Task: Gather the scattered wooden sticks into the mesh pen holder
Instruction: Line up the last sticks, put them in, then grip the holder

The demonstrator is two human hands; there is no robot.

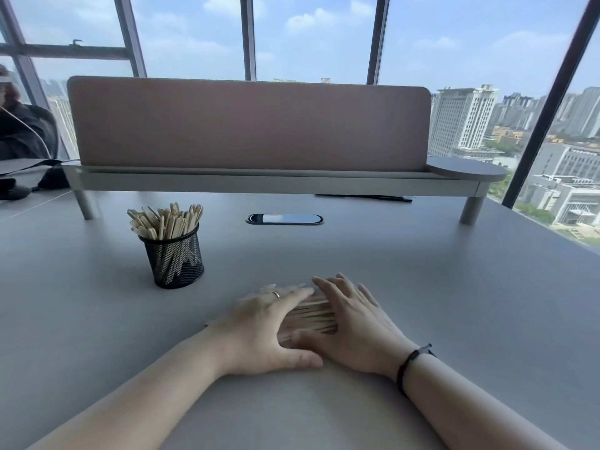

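A black mesh pen holder stands on the grey table, left of centre, with several wooden sticks upright in it. Nearer to me, a bundle of pale wooden sticks lies flat on the table. My left hand presses against the bundle's left side, fingers spread, a ring on one finger. My right hand lies against its right side, partly over the sticks. Both hands cup the bundle between them; the sticks rest on the table. The hands hide much of the bundle.
A raised shelf with a pink-brown divider panel spans the back of the table. A cable port sits in the table below it, a dark pen under the shelf. Another person sits at far left.
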